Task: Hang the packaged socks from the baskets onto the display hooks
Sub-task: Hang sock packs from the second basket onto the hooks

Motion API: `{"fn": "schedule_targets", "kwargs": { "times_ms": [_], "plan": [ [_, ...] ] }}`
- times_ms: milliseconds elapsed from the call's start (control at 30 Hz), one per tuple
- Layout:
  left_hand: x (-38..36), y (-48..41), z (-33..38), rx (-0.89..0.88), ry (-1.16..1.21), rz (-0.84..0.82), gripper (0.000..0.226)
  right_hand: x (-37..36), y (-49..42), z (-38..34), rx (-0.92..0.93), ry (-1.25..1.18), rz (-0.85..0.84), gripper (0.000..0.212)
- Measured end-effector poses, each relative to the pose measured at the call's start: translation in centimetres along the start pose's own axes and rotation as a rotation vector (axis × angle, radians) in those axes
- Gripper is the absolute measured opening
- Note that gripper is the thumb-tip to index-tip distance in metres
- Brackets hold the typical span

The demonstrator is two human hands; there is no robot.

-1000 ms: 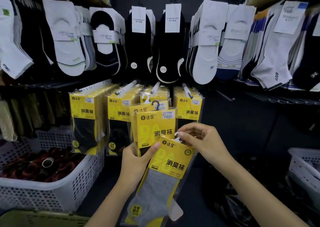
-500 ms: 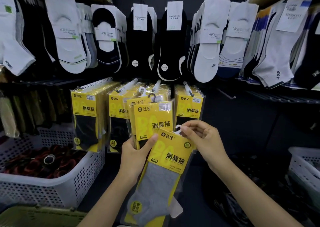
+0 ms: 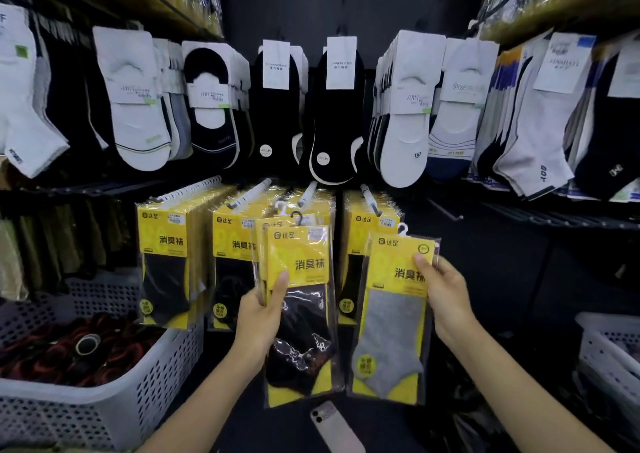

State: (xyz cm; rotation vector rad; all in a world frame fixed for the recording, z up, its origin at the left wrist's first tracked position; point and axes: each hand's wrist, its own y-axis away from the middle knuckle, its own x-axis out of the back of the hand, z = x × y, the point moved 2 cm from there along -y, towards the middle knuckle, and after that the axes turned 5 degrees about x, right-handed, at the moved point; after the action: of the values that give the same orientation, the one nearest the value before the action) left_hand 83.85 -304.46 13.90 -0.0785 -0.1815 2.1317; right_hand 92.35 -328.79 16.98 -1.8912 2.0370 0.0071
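Note:
My left hand (image 3: 263, 312) grips a small stack of yellow packs of black socks (image 3: 299, 300) by their left edge, thumb on the front card. My right hand (image 3: 441, 295) holds a single yellow pack with a grey sock (image 3: 391, 328) by its upper right edge; its white hanger loop points up. The two packs hang side by side in front of several display hooks (image 3: 308, 194) loaded with the same yellow packs (image 3: 166, 251).
A white perforated basket (image 3: 114, 397) of dark goods stands at lower left. Another white basket (image 3: 609, 352) sits at the right edge. A phone (image 3: 332, 425) shows at the bottom centre. Rows of white and black socks (image 3: 138, 106) hang above.
My right hand has pulled the grey sock pack off the stack and moved it right. It now holds the pack's edge instead of the hanger loop. The left hand keeps the remaining packs.

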Motion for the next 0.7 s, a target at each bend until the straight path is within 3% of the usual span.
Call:
{"fn": "schedule_targets", "kwargs": {
  "times_ms": [167,333,400,600,700],
  "plan": [
    [0.6,-1.4,-0.1,0.003,-0.024,0.065,0.053,-2.0,-4.1,-0.5,0.116,0.116,-0.075,0.007],
    [0.9,-1.6,0.0,-0.001,-0.034,0.057,0.054,-3.5,-6.7,1.5,0.113,0.147,-0.121,0.005],
    [0.8,-1.6,0.2,-0.003,-0.028,0.052,0.054,-3.7,-7.6,2.4,0.094,0.17,-0.09,0.004],
    [0.2,-1.8,-0.2,-0.002,-0.014,0.027,0.054,-1.8,-7.9,4.7,-0.003,0.359,0.239,0.035],
    [-0.4,-1.8,-0.7,0.015,0.005,-0.002,0.054,-1.3,-6.0,5.2,0.023,0.328,0.156,0.028]
  ]
}}
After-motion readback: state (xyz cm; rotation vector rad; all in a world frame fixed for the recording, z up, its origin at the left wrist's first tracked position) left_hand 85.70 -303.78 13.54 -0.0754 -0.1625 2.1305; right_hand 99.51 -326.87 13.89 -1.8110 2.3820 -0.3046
